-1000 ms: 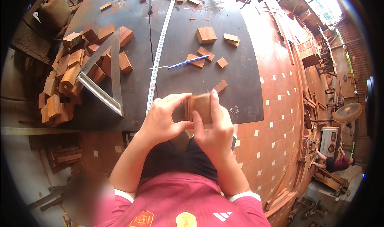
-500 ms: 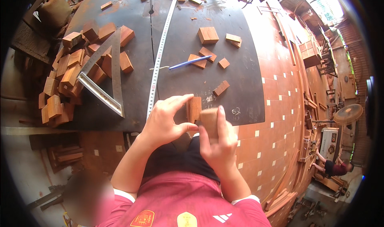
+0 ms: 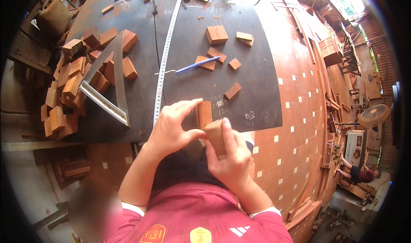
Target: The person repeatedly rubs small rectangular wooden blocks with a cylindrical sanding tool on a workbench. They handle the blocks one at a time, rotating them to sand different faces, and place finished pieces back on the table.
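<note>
Between the thumb and forefinger of my left hand (image 3: 170, 126) a small reddish wooden block (image 3: 205, 114) stands on end, over the table's near edge. My right hand (image 3: 233, 157) grips a duller tan block (image 3: 215, 137) with a rounded upper end. Its top lies close against the lower right of the reddish block; whether the two touch I cannot tell. A blue pen (image 3: 198, 64) lies beyond, propped across small wooden pieces (image 3: 206, 63). Nearest on the right is a loose oblong wooden block (image 3: 233, 90).
A metal set square (image 3: 104, 98) leans on a heap of wooden blocks (image 3: 72, 82) at left. A white measuring tape (image 3: 166, 57) runs along the dark tabletop (image 3: 188, 37). Tiled floor (image 3: 295, 114) lies to the right, where a person (image 3: 359, 174) is at the far side.
The tan block in my right hand has shifted slightly left and down, and its top now tilts left. My left hand keeps its hold; the whole view has shifted slightly.
</note>
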Motion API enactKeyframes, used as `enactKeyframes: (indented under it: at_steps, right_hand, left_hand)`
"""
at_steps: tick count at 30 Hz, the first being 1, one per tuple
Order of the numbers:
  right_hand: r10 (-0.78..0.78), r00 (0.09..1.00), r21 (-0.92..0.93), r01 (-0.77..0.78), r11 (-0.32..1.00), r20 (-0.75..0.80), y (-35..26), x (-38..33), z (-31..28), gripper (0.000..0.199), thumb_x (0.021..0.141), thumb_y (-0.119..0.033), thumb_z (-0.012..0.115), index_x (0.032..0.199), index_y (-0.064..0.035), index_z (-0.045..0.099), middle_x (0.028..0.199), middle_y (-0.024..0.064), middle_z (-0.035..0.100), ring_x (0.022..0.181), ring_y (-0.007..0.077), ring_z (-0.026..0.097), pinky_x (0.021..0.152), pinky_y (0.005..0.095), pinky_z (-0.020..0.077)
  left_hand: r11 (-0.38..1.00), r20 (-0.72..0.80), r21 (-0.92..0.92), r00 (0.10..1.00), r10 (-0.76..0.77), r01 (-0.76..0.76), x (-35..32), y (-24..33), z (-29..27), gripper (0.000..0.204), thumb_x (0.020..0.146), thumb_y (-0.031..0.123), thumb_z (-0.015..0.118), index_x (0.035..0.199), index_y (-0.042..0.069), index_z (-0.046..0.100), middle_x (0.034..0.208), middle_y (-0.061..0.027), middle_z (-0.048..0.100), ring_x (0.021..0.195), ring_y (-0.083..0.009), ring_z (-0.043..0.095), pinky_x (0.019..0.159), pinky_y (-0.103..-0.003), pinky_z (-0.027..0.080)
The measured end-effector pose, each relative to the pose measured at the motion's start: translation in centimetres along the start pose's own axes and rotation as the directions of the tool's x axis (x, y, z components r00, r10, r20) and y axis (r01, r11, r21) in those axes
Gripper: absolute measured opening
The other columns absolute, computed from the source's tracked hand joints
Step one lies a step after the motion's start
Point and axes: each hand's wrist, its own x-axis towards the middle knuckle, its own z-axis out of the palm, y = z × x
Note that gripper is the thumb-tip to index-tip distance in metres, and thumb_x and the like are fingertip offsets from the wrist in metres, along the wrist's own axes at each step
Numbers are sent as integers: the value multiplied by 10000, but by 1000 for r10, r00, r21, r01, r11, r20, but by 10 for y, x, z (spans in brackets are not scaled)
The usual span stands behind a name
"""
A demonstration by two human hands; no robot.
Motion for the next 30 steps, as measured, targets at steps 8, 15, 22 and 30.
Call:
enactKeyframes:
  at_steps: [8, 15, 22, 30]
  right_hand:
    - [89, 996, 2, -89, 996, -10, 10, 33, 14, 757, 878, -131, 852, 1552, 26, 546, 1066, 272, 700, 852, 405, 744, 714, 428, 619]
    - [109, 992, 47, -112, 993, 59, 5, 23, -2, 740, 886, -130, 843, 1541, 46, 548, 1051, 266, 709, 850, 401, 745, 725, 443, 619]
    - [118, 993, 32, -118, 993, -9, -3, 19, 7, 696, 879, -72, 835, 1508, 68, 572, 1027, 268, 723, 884, 419, 736, 798, 456, 608]
    - [112, 992, 60, -109, 992, -54, 12, 31, 13, 706, 880, -86, 835, 1522, 35, 568, 980, 245, 706, 821, 405, 705, 768, 455, 579]
  left_hand:
    - [999, -8, -33, 1000, -13, 13, -1, 1, 2, 889, 667, 236, 987, 1453, 3, 644, 1278, -211, 746, 1095, -352, 732, 993, -427, 577]
    - [1000, 2, 3, 1000, 3, -3, 1, 2, -1, 875, 690, 269, 992, 1448, -3, 647, 1277, -218, 745, 1089, -366, 736, 986, -437, 583]
    - [1000, -13, 13, 1000, -5, 5, -4, -1, 2, 853, 709, 253, 979, 1453, 2, 646, 1290, -222, 742, 1105, -377, 735, 1008, -437, 583]
    - [999, 14, 45, 1000, 10, -10, 1, 4, 0, 871, 706, 266, 984, 1458, -7, 640, 1301, -224, 736, 1162, -389, 727, 1017, -441, 579]
